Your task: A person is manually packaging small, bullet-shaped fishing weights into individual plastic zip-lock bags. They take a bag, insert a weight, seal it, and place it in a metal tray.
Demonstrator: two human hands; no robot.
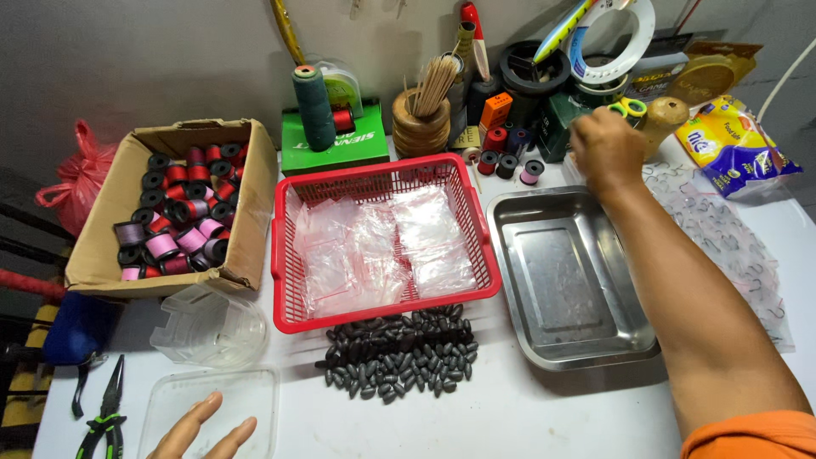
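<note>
Down at the bottom edge, the left hand (pixel 204 429) lies flat on a clear plastic lid (pixel 212 408), fingers straight, a little apart, holding nothing. Green-handled pliers (pixel 104 408) lie just left of the lid, and a clear plastic tub (pixel 208 327) stands behind it.

The right arm in an orange sleeve (pixel 748 438) stretches far across the table. The right hand (pixel 605 149) is up at the back, past the shiny metal tray (pixel 565 280), close to some small thread spools (pixel 508 161) and scissors with green and yellow handles (pixel 627 108). Its fingers curl down (the back of the hand hides them), so I cannot tell if they hold anything.

A pile of little dark oval weights (pixel 395 357) lies on the white table (pixel 510 416), touching the front of a red basket (pixel 382 242) filled with clear little bags (pixel 382 246). To the left, a cardboard box (pixel 246 229) holds pink and red spools (pixel 174 221).
</note>
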